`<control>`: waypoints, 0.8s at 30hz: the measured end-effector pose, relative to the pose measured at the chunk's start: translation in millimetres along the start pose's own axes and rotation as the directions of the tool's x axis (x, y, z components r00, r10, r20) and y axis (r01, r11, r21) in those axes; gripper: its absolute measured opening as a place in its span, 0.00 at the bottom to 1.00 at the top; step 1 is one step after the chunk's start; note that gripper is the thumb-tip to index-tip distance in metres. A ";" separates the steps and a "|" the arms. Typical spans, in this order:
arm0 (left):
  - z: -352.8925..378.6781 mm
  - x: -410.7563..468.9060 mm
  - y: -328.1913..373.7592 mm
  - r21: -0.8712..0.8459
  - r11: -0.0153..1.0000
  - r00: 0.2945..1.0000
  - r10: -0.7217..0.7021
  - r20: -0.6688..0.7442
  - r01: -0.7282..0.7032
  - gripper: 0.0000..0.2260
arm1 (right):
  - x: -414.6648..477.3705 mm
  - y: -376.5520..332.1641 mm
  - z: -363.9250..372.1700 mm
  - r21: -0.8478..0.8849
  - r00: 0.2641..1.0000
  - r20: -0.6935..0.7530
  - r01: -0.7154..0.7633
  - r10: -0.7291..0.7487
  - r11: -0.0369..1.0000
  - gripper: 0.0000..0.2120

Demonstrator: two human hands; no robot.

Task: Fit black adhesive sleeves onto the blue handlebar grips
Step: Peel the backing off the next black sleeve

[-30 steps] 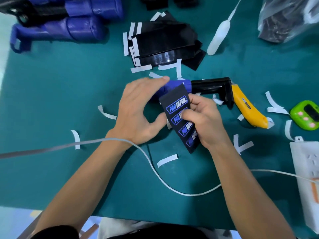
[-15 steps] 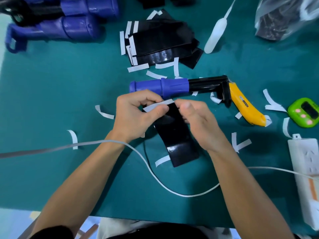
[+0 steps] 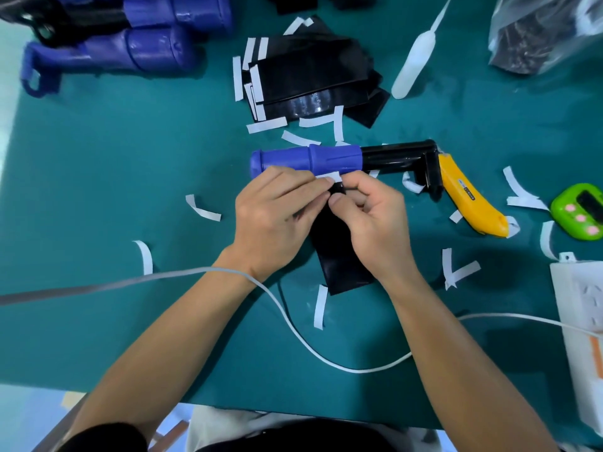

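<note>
At the far left of the green counter (image 3: 98,164) lie two blue-wrapped grips (image 3: 137,53), well apart from the work. Peeled white strips (image 3: 202,208) curl here and there, and a pale cable (image 3: 293,331) crosses at the left wrist.

The left hand (image 3: 274,220) sits mid-scene. Its fingers (image 3: 303,190) are closed narrow against the thumb on the far edge of the black sleeve (image 3: 342,262), right where a white liner strip (image 3: 328,177) shows. The sleeve lies flat, running from the hands toward the near side. Its far edge is just beside the blue grip (image 3: 306,158), which lies crosswise on a black holder (image 3: 408,154). Whether sleeve and grip touch, I cannot tell. Farther off is a stack of spare sleeves (image 3: 310,76).

The right hand (image 3: 372,223) pinches the same edge, thumb against curled forefinger, tight beside the left. Further right come a white squeeze bottle (image 3: 414,60), a yellow utility knife (image 3: 470,197), a green timer (image 3: 580,210) and a power strip (image 3: 580,321).

The liner looks about to be picked off, and that is where trouble could start. If it tears, a scrap left behind would keep the adhesive from bonding. Once bared, the sticky edge could fold onto itself or catch a loose strip lying close. Neither hand holds the grip, so it might roll as the edge lands, and the sleeve would go on crooked and wrinkle.
</note>
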State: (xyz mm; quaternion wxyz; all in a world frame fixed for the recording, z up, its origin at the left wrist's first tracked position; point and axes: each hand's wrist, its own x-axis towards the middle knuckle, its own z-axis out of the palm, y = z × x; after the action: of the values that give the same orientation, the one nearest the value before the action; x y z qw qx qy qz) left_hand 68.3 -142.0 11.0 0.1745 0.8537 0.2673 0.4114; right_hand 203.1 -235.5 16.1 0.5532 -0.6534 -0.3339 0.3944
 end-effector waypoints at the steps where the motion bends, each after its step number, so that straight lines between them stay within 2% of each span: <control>1: -0.2 -0.2 0.2 -0.005 1.000 1.000 -0.014 -0.001 0.014 0.03 | 0.5 0.3 -1.2 0.000 1.000 -0.013 0.004 -0.004 1.000 0.06; 4: -0.6 -1.6 3.3 -0.030 0.998 0.998 -0.054 0.023 0.054 0.04 | 2.5 -0.8 -3.7 -0.025 1.000 -0.017 0.024 -0.025 0.999 0.13; 6: -0.8 -1.9 4.2 -0.047 0.995 0.995 -0.085 0.052 0.087 0.04 | 1.5 -3.2 -3.5 -0.106 0.997 -0.027 0.075 -0.078 0.992 0.14; 10: -3.1 -1.0 5.9 -0.070 0.986 0.987 -0.147 0.063 0.151 0.03 | -1.8 1.6 -3.5 -0.320 0.978 -0.052 0.174 -0.200 0.931 0.08; 12: -4.8 -0.4 5.6 -0.078 0.986 0.988 -0.140 0.065 0.145 0.03 | -3.6 2.6 -3.2 -0.415 0.967 -0.039 0.215 -0.253 0.884 0.09; 14: -6.8 -0.6 2.6 -0.063 0.995 0.995 -0.076 0.069 0.081 0.03 | -4.3 0.4 -3.4 -0.471 0.948 -0.010 0.277 -0.320 0.838 0.09; 19: -7.0 -1.9 -3.5 0.087 0.977 0.980 0.193 0.041 -0.196 0.03 | -3.2 -2.7 -5.1 -0.569 0.908 0.070 0.377 -0.414 0.731 0.14; 24: -5.3 -1.2 -5.2 0.125 0.962 0.971 0.238 0.038 -0.241 0.02 | -3.0 -3.6 -4.2 -0.567 0.908 0.083 0.382 -0.411 0.730 0.15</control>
State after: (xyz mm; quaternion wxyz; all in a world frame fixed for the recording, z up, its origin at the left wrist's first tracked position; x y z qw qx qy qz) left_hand 61.8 -138.2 10.7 0.0712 0.8939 0.1861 0.4016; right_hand 205.3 -239.5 20.4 0.4108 -0.7113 -0.5546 0.1328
